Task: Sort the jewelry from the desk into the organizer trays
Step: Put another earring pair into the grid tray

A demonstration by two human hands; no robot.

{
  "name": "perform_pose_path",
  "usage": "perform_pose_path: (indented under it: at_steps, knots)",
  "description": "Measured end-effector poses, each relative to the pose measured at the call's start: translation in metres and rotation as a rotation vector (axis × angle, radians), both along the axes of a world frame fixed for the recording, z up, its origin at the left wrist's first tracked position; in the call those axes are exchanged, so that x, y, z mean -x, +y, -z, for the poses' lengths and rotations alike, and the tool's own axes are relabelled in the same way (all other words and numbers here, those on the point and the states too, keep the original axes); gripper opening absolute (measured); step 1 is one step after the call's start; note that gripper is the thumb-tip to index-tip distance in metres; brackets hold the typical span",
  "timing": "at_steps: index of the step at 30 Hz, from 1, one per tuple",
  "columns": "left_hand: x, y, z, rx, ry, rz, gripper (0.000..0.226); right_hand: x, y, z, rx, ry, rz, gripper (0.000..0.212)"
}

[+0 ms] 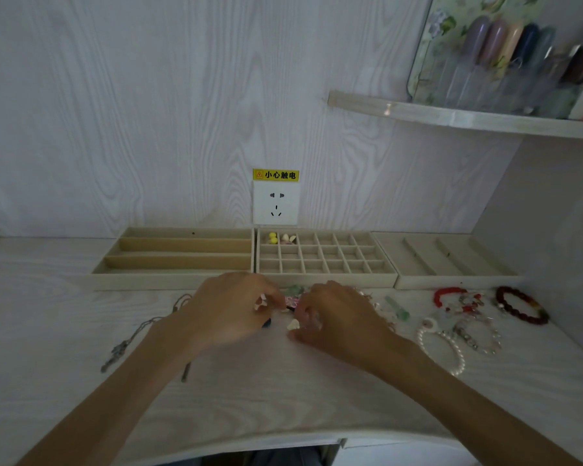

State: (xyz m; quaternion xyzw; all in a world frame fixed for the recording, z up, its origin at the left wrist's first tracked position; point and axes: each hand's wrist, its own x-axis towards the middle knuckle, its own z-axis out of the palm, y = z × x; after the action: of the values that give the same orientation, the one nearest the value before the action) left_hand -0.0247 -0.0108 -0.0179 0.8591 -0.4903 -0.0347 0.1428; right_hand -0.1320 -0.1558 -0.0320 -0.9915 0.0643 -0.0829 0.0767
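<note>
Left hand (231, 309) pinches a small pale piece; right hand (334, 316), fingers curled, seems to hold another over scattered jewelry (295, 294) on the surface (283, 391), near the grid tray (323, 255).

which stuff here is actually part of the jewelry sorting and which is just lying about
Part of the job:
- grid tray, two cells filled
- long-slot tray
- stepped tray
- pearl bracelet
- dark red bracelet
- silver chain
- small pieces under the left hand and right hand

Just lying about:
- wall socket
- yellow warning label
- shelf with bottles
</note>
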Motion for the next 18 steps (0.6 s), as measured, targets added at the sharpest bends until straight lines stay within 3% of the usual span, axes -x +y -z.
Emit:
perform_pose_path:
  at_steps: [3, 5, 9, 14, 16, 18]
  knots:
    - [-0.008, 0.005, 0.007, -0.062, 0.056, 0.007, 0.026, -0.007, -0.002, 0.005, -0.016, 0.030, 0.005, 0.022]
    - [-0.014, 0.006, 0.006, -0.021, 0.160, 0.044, 0.029, -0.007, -0.006, 0.000, -0.165, 0.001, -0.009, 0.022]
    - [-0.021, -0.001, -0.004, 0.173, 0.671, 0.154, 0.036, -0.010, -0.012, -0.024, -0.614, -0.066, -0.019, 0.024]
    - [-0.020, -0.031, -0.014, 0.309, 1.029, 0.082, 0.031, -0.025, -0.021, -0.038, -0.937, -0.206, 0.118, 0.033]
    - [-0.020, -0.044, -0.018, 0.362, 1.118, 0.010, 0.030, -0.035, -0.024, -0.040, -1.021, -0.240, 0.184, 0.033]
    - [-0.022, -0.055, -0.021, 0.402, 1.076, -0.055, 0.030, -0.047, -0.028, -0.042, -1.111, -0.250, 0.255, 0.028]
